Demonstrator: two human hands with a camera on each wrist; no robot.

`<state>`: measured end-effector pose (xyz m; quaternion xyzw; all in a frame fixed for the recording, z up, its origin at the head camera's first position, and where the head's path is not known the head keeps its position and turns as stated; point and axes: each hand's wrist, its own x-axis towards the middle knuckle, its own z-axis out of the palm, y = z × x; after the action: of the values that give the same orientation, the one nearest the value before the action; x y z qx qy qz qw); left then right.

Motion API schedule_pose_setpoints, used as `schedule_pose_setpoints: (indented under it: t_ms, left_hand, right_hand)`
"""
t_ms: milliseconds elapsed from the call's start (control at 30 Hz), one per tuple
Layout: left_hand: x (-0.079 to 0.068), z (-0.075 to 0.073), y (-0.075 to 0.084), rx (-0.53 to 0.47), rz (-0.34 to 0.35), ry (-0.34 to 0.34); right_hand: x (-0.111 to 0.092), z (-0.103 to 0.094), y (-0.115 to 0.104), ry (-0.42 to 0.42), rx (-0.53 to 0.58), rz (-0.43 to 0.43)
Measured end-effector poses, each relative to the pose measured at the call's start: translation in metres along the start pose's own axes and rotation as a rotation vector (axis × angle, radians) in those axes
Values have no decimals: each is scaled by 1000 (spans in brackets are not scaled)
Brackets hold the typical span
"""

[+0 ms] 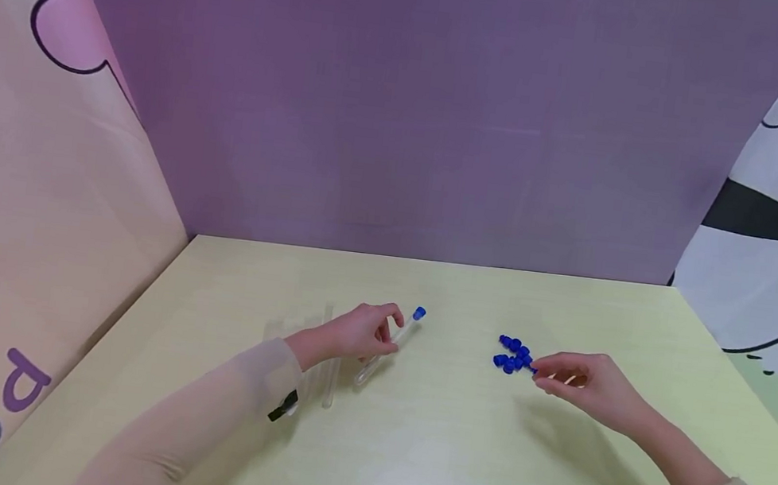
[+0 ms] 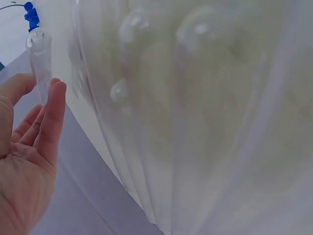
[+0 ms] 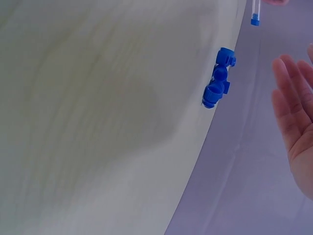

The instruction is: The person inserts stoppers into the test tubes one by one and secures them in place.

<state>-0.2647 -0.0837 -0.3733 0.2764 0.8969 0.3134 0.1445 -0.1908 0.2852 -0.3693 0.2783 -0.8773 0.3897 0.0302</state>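
Note:
A clear test tube (image 1: pixel 369 370) with a blue cap (image 1: pixel 419 313) slants away over the table. My left hand (image 1: pixel 366 331) pinches this tube between thumb and fingers, and its rounded end shows in the left wrist view. Several small blue caps (image 1: pixel 514 356) lie in a loose cluster at the right. Beside them is my right hand (image 1: pixel 578 382), its thumb and fingertips close to the nearest cap. In the right wrist view the right hand's fingers (image 3: pixel 293 98) are extended, apart from the caps, and most of the thumb is out of frame.
More clear test tubes (image 1: pixel 330 384) lie beneath and beside the left forearm, partly hidden by it. They loom blurred in the left wrist view. The pale table (image 1: pixel 435 472) ends at a purple backdrop (image 1: pixel 403 116), with printed cloth panels at both sides.

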Motion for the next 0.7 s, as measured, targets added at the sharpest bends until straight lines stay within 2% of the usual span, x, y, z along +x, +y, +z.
schedule_pose_setpoints:
  t_ms: [133,300,700]
  left_hand:
    - [1,1,-2,-8,-30,-7]
    - [5,3,-3,-23,-62,-33]
    - [9,6,-3,-13,-99,-60]
  right_hand:
    - [0,0,2,13,-12,-16]
    - [-2,0,2,9,-16,3]
    - [-4,0,5,20,-17,8]
